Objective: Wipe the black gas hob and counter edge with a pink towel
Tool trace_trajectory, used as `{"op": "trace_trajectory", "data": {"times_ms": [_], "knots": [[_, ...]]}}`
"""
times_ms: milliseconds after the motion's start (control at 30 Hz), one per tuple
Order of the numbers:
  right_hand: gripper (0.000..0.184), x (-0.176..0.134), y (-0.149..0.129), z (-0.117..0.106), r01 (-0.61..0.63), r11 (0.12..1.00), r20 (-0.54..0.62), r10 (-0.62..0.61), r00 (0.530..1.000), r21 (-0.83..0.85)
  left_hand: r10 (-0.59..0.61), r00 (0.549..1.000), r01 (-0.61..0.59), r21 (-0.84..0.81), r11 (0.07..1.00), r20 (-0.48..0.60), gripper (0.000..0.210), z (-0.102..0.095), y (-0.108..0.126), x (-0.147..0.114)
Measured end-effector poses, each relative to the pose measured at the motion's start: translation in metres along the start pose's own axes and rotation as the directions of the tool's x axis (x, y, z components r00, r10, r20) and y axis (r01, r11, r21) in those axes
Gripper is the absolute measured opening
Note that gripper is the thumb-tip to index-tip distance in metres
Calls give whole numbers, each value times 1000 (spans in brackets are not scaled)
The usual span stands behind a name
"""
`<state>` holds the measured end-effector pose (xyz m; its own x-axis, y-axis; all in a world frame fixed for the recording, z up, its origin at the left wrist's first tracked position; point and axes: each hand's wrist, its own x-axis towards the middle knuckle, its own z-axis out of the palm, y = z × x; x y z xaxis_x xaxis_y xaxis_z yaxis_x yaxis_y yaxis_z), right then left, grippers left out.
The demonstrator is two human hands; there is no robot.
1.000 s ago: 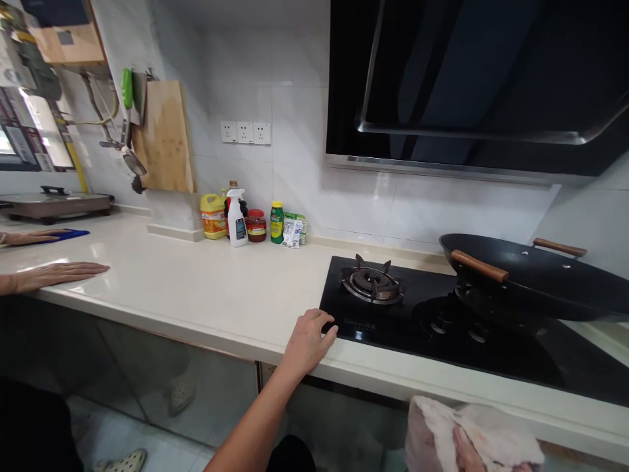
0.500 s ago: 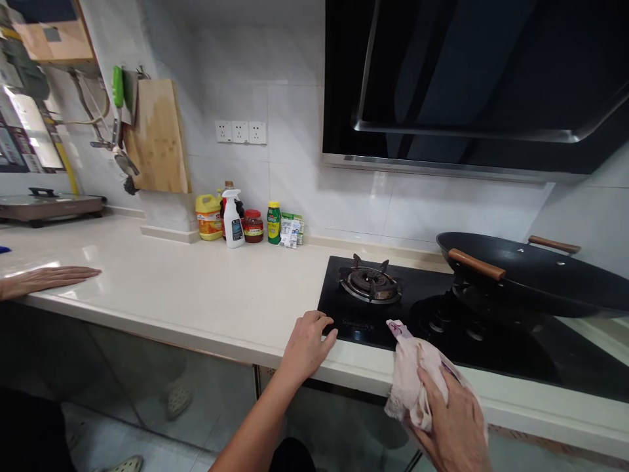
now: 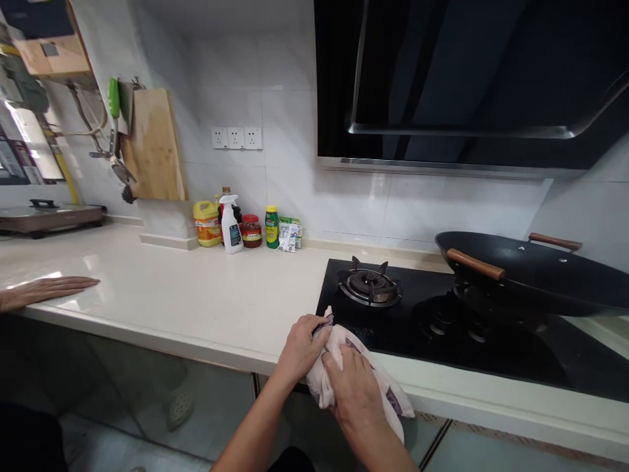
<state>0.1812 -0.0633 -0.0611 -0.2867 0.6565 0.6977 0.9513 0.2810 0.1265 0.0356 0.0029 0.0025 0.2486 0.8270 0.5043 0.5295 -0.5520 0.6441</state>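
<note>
A pale pink cloth (image 3: 393, 393) with purple patches is bunched at the counter's front edge, by the near left corner of the black gas stove (image 3: 393, 334). My right hand (image 3: 356, 387) is closed over the cloth, pressing its folds together. My left hand (image 3: 302, 347) has its fingers curled onto the cloth's upper left end, so both hands are on it. Part of the cloth hangs below the counter edge. The burner (image 3: 371, 286) lies just beyond the hands.
A large black wok (image 3: 521, 275) with wooden handles sits on the right burner, under the range hood (image 3: 452, 78). A spray bottle (image 3: 230, 226), jars and packets line the back wall. Another person's hand (image 3: 59, 287) rests flat on the counter (image 3: 196, 295) at left.
My right hand has carried the cloth leftward to my left hand. The left hand, free before, now grips the cloth's end. The other person's hand stays in place.
</note>
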Motion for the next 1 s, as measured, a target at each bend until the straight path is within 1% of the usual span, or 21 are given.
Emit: {"op": "trace_trajectory", "data": {"times_ms": [100, 200, 267, 367, 467, 500, 567, 667, 733, 800, 900, 1000], "knots": [[63, -9, 6, -1, -26, 997, -20, 28, 999, 66, 7, 1000, -7, 1, 1000, 9, 22, 0, -1, 0], [61, -27, 29, -6, -22, 995, -55, 28, 998, 95, 38, 999, -39, 45, 998, 11, 21, 1, -1, 0], [59, -43, 52, -11, -28, 995, -41, 32, 999, 92, 45, 999, -46, 78, 996, 11, 20, 1, -1, -1], [60, -72, 98, -22, -117, 991, 68, 112, 991, 67, 45, 999, -45, 100, 994, 8, 19, 2, -1, -1], [63, -104, 149, -36, -243, 970, 192, 240, 952, -8, 38, 999, -38, 101, 994, 6, 20, 2, -1, -1], [63, -114, 164, -41, -281, 959, 199, 284, 938, -46, 35, 999, -35, 103, 994, 8, 20, 2, -1, -1], [61, -133, 190, -48, -322, 941, 171, 335, 927, -101, 33, 999, -35, 114, 993, 11, 21, 3, -1, -2], [63, -151, 210, -50, -325, 935, 132, 343, 930, -145, 38, 999, -39, 136, 990, 13, 22, 3, 1, -3], [66, -153, 209, -47, -314, 935, 131, 337, 932, -168, 37, 999, -38, 152, 988, 10, 22, 3, 3, -4], [66, -146, 198, -42, -287, 942, 127, 311, 942, -174, 37, 999, -38, 162, 986, 10, 21, 3, 5, -4], [67, -122, 162, -37, -256, 955, 105, 273, 956, -150, 37, 999, -38, 152, 988, 11, 21, 2, 5, -4], [71, -87, 115, -34, -230, 971, 111, 236, 965, -65, 30, 999, -31, 127, 991, 10, 21, 3, 2, -2]]}}
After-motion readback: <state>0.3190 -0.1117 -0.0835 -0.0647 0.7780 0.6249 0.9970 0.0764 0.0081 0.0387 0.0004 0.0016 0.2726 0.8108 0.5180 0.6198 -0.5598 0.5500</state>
